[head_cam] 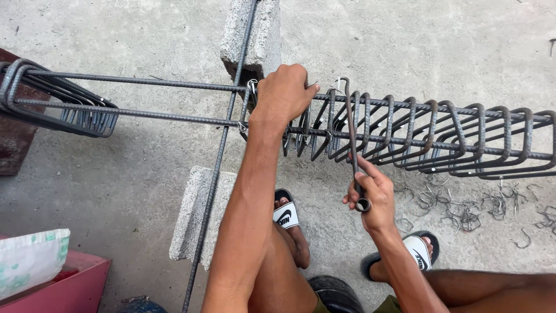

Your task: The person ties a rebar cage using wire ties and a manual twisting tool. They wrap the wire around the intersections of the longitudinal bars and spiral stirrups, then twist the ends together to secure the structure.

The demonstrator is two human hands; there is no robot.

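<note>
Left hand (pixel 284 93): fingers curled tight over the rebar cage (pixel 405 130), clamping a stirrup against the long bars.
Right hand (pixel 370 194): fingers wrapped narrow round the handle of the hook tool (pixel 351 133), whose bent tip sits just beside the left fingers.
Risk: the hook could slip off the wire and jab the left knuckles, close as they are.
Risk 2: cut wire scraps (pixel 463 208) lie near the open sandals (pixel 286 214); a shuffle could prick a toe.
Package: a white sack with green print (pixel 29 258), far left of both hands, on a red box (pixel 63 287).

Left arm extended up frame centre, left hand (pixel 284 93) fisted, knuckles up. Right hand (pixel 370 194) lower right of centre, fingers curled shut, wrist bent.
</note>
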